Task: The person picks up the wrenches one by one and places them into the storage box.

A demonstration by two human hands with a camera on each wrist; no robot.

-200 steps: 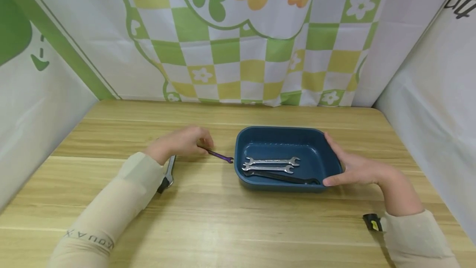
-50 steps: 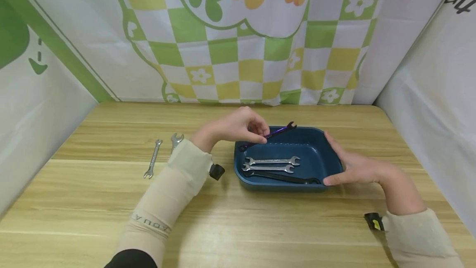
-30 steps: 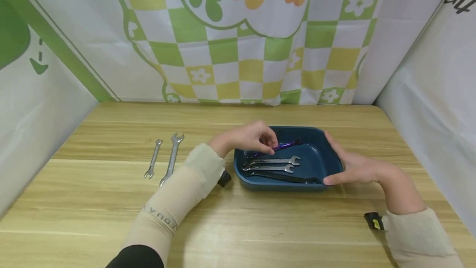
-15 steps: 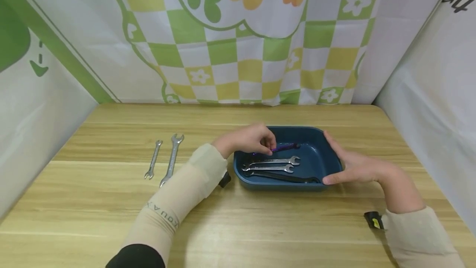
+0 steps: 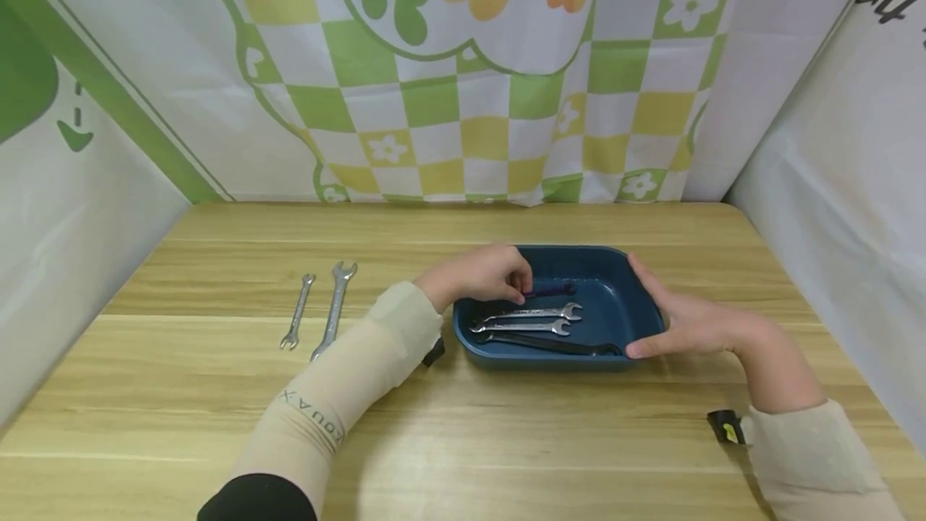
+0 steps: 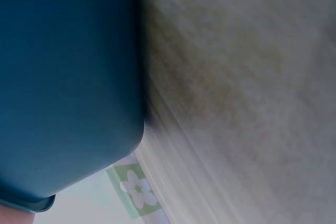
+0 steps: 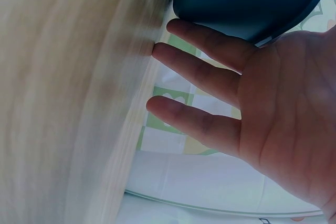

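You are lowering the purple wrench (image 5: 548,290) into the tray (image 5: 637,296); left hand (image 5: 481,276) still pinching it, right hand (image 5: 687,320) flat against the tray.

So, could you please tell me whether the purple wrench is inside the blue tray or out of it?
Inside: the purple wrench lies low within the blue tray, behind the silver wrenches, with the left hand pinching its near end.

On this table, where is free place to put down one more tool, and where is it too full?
Free: the table in front of the blue tray, between both sleeves, and the strip behind the tray toward the curtain. Crowded: the tray's front half, with three wrenches, and left of it, where two silver wrenches lie beside the left hand.
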